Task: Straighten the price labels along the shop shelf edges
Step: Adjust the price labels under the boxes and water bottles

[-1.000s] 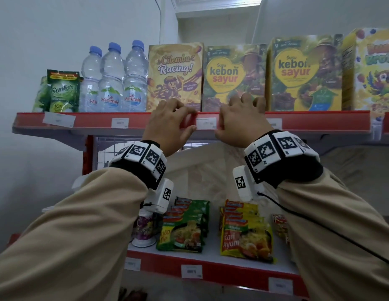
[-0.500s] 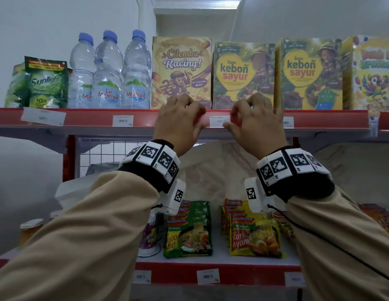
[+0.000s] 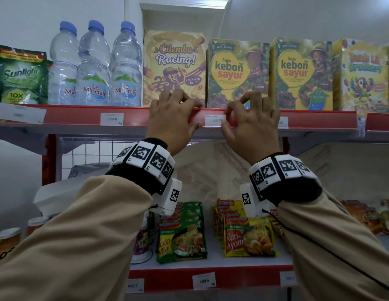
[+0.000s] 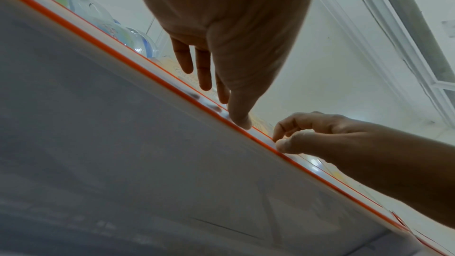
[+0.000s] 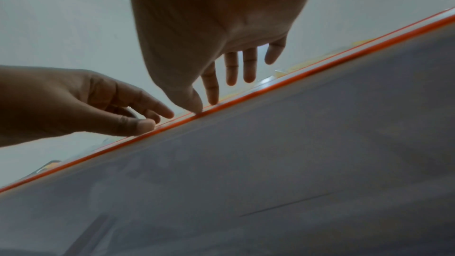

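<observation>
A white price label [image 3: 214, 121] sits level on the red top shelf edge [image 3: 132, 117], between my hands. My left hand [image 3: 197, 115] grips the edge just left of the label, fingers curled over the top and thumb underneath. My right hand [image 3: 227, 118] pinches the label's right end, thumb on its lower corner. The left wrist view shows my left hand [image 4: 234, 113] with its thumb on the edge and the right hand [image 4: 277, 140] pinching beside it. In the right wrist view my right hand [image 5: 205, 106] and left hand [image 5: 157, 120] meet at the edge.
More labels sit on this edge: a straight one [image 3: 112, 119], a tilted one [image 3: 19, 115] at far left, and one [image 3: 283, 122] half hidden behind my right hand. Water bottles [image 3: 93, 66] and cereal boxes [image 3: 174, 68] stand close behind. The lower shelf holds noodle packs [image 3: 182, 233] and its own labels [image 3: 204, 280].
Both hands have stayed at the same label on the top shelf edge. My head has moved closer, so the shelf looks larger. The right thumb now lies on the label's lower right corner.
</observation>
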The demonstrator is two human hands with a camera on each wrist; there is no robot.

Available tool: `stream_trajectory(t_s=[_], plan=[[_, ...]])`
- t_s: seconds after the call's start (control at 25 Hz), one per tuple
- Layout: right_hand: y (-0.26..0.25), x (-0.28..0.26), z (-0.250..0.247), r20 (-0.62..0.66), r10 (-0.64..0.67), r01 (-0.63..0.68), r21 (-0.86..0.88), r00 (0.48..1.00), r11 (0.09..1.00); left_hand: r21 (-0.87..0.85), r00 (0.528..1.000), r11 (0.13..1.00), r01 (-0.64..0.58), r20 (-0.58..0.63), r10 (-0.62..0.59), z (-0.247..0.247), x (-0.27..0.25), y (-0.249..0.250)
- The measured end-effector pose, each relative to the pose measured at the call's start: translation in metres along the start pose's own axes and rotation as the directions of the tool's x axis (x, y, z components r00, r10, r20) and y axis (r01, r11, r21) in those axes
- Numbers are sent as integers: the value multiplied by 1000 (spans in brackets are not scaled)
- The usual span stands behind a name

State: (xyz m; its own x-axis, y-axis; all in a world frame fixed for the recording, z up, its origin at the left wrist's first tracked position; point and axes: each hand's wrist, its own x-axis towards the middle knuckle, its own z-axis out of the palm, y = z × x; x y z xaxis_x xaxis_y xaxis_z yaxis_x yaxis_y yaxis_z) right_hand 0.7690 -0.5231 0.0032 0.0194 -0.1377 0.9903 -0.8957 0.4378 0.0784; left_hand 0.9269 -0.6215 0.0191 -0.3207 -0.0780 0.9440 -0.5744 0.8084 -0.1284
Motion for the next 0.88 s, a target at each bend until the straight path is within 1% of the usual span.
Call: stream_trajectory(t_s=[0.08,0.2,0.28,0.48,0.6,0.68,0.8,0.88], plan=[[0,9,1,43,19,-21,35,999,999,-15,1000,1000,1,20,0,-1,2,1],[0,20,2,177,48,-61,67,983,996,-23,998,1000,-14,64,16,-2,4,1],[-2,25,2,241,43,-60,67,970,996,-26,996,999,-35,82,37,-4,5,2],[-1,30,-1,255,12,-34,83,967,996,-48,993,995,-85,82,89,-8,8,2],[-2,33,-3,274,-4,-26,105,962,994,-51,992,997,-61,106,66,-8,11,4],[-2,35,-7,292,-41,-2,146,956,989,-42,987,999,-29,154,35,-9,16,7],[-4,38,-13,318,-201,97,314,927,945,-51,973,999,-4,231,15,-12,23,10],[-9,39,-17,321,-281,160,355,905,921,-58,968,998,-7,250,21,-14,25,10]])
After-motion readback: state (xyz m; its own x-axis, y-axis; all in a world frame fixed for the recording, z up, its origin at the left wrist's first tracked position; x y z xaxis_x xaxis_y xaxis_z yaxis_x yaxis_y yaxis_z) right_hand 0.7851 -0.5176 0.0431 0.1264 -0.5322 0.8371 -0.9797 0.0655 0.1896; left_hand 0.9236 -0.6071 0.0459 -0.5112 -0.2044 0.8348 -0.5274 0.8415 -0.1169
